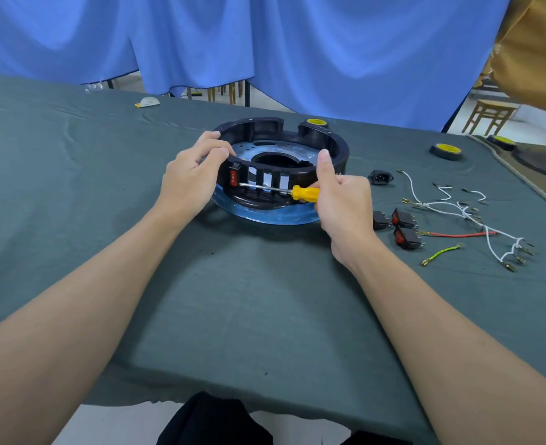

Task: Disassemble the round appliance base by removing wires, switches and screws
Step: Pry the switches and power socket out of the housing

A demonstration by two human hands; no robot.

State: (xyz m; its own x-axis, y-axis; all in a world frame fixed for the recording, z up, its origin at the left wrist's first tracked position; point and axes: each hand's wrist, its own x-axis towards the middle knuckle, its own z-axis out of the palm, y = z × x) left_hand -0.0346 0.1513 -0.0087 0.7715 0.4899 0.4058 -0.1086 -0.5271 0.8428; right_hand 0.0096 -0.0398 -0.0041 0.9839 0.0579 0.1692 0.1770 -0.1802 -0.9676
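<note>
A round black appliance base (326,142) with a blue-filmed metal plate sits on the grey-green tablecloth. It is tilted, its near side raised toward me. My left hand (191,175) grips its left rim, fingers curled over the edge. My right hand (339,194) holds a yellow-handled screwdriver (300,192). The metal shaft runs left, its tip at a red rocker switch (234,177) set in the base's front wall. My right thumb presses the rim.
To the right lie a black power socket (380,177), three loose rocker switches (403,224), white wires (464,213), a red wire (457,234) and a green-yellow wire (441,253). A yellow-topped roll (445,150) sits further back. Blue curtains hang behind the table.
</note>
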